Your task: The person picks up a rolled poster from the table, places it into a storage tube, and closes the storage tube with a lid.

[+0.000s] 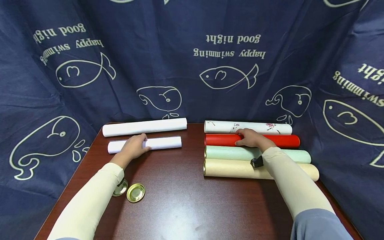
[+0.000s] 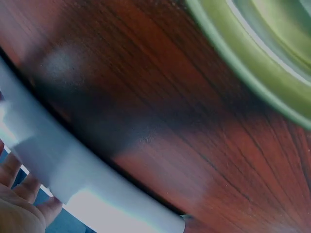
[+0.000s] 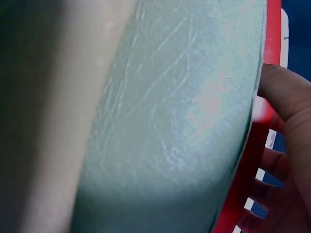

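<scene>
My left hand (image 1: 134,146) holds the nearer white paper roll (image 1: 165,142) around its middle, fingertips on its far side. Behind it lies a longer white roll (image 1: 144,127). On the right, my right hand (image 1: 250,137) grips a red tube (image 1: 220,140), its thumb (image 3: 277,87) on the near side and its fingers over the far side. That tube lies between a white tube with printed blossoms (image 1: 220,127) and a pale green tube (image 1: 228,152). Nearest me in that row is a cream tube (image 1: 228,167).
Two round gold lids, a nearer one (image 1: 135,192) and another one (image 1: 121,189) partly behind my left sleeve, lie on the dark wooden table (image 1: 180,206). A navy curtain (image 1: 192,100) with fish drawings hangs close behind the table and at both sides.
</scene>
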### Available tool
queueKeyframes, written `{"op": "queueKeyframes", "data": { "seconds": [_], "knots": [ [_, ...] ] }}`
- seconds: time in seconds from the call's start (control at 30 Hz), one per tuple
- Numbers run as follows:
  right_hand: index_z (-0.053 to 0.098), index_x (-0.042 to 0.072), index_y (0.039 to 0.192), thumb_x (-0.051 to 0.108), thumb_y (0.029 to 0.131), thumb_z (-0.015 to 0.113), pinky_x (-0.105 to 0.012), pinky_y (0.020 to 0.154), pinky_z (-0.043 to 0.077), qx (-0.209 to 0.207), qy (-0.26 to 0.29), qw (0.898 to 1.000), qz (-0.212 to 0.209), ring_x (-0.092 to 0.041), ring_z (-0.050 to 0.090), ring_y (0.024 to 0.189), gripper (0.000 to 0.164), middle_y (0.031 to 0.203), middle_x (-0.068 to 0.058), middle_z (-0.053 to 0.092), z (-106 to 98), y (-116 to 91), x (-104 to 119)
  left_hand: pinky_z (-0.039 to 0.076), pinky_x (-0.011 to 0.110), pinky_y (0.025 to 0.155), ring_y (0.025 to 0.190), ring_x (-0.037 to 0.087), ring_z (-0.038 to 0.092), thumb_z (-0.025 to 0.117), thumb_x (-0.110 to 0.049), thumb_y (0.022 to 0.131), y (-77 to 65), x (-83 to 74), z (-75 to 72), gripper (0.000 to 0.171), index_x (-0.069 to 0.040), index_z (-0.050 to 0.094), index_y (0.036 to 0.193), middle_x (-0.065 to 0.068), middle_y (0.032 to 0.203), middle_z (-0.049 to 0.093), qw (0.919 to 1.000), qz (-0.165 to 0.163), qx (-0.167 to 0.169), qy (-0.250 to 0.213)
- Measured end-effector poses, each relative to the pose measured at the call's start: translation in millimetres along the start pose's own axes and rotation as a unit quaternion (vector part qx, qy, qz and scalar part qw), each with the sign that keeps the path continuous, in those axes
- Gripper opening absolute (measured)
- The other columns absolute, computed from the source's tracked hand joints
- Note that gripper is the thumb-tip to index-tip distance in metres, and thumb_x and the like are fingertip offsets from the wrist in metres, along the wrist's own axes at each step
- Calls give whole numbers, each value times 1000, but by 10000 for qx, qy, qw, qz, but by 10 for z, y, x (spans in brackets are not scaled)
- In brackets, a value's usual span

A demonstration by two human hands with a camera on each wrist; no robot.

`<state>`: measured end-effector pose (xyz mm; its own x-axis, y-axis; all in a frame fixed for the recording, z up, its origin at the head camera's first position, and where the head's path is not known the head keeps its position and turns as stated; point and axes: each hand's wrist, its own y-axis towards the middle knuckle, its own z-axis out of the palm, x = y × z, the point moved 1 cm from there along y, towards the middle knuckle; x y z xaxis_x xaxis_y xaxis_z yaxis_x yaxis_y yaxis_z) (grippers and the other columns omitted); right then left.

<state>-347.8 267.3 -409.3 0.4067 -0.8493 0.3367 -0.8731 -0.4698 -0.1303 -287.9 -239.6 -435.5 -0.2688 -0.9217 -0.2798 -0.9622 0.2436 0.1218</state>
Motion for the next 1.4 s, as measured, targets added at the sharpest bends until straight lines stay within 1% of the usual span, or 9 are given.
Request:
{"op": "queueKeyframes", "data": {
  "seconds": [0.17,0.23,0.33,0.5,0.67,0.77,1.03,1.23,1.4],
  "knots": [
    [53,-6,133,23,85,77,-53,102,40,164,-158,9997,-22,-41,55,112,61,119,-25,60,-9,4,-6,32,68,103,117,46,53,79,-24,85,-16,1,39,59,0,55,133,23,125,61,9995,232,84,221],
    [53,-5,135,22,85,77,-53,104,39,220,-163,9996,33,-41,54,115,62,123,-25,59,-15,20,-14,32,67,103,117,46,53,79,-23,85,-24,5,45,62,1,54,136,24,124,58,9989,349,116,276],
    [53,-4,135,21,83,78,-52,101,40,281,-111,9995,54,-39,55,112,63,121,-23,61,-6,63,-18,38,63,99,109,44,55,81,-22,83,-54,8,43,57,1,59,130,22,115,57,9982,490,88,327],
    [54,-1,135,20,79,80,-49,96,43,406,-129,9991,36,-34,57,104,65,114,-18,64,52,144,7,47,53,83,94,35,58,87,-20,77,-148,20,59,48,-2,66,117,15,104,54,9979,640,-37,96],
    [50,-1,140,20,80,79,-50,100,41,614,-316,9976,40,-37,56,110,70,122,-21,61,50,196,58,48,53,82,99,35,57,89,-21,74,-209,33,56,50,-4,65,115,13,110,59,9970,753,-157,-59],
    [47,-2,142,20,83,79,-53,102,40,655,-437,9969,68,-41,54,116,71,128,-24,58,29,208,73,47,53,83,100,34,58,89,-22,73,-232,38,16,51,-4,65,114,12,112,66,9948,959,-326,-128],
    [51,4,139,28,80,84,-56,98,41,83,-785,9966,-233,-44,54,110,71,126,-23,57,35,218,53,47,52,90,103,34,60,83,-27,81,-385,113,-67,53,-1,64,124,14,115,68,9911,1233,-498,-98],
    [51,4,137,26,75,88,-58,97,41,-310,-628,9967,-410,-44,55,108,75,126,-24,54,9,228,113,46,54,95,111,34,61,75,-32,89,-522,112,-133,54,-5,60,133,13,119,66,9916,1150,-579,-95],
    [51,9,138,29,76,87,-55,99,41,-408,-582,9962,-510,-42,53,114,75,129,-22,52,12,277,172,45,58,93,111,38,60,75,-25,89,-605,78,-194,49,-3,62,131,16,121,65,9877,1282,-877,157]
  ]
}}
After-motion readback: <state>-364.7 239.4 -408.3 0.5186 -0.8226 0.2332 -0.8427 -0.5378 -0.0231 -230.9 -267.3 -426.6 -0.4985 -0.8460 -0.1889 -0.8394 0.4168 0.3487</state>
